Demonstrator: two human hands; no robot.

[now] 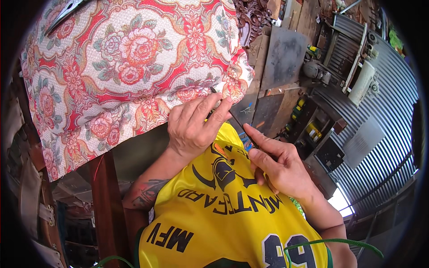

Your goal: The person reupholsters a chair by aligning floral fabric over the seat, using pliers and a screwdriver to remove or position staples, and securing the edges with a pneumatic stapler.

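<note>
My left hand [193,125] lies at the lower edge of a floral red, white and green upholstery fabric [120,62], fingers pinched around a thin dark rod [234,117]. That rod runs down and right into my right hand [279,165], whose fingers are closed on its other end. Both hands sit just above my yellow jersey [223,214]. The rod's upper tip touches the fabric's edge near the corner.
Pliers [67,11] rest on the fabric at the top left. A carved dark wood piece [252,18] shows beyond the fabric. Wooden boards [281,58], tools and corrugated metal sheeting [384,111] fill the right side. A reddish wooden leg [105,196] stands at the lower left.
</note>
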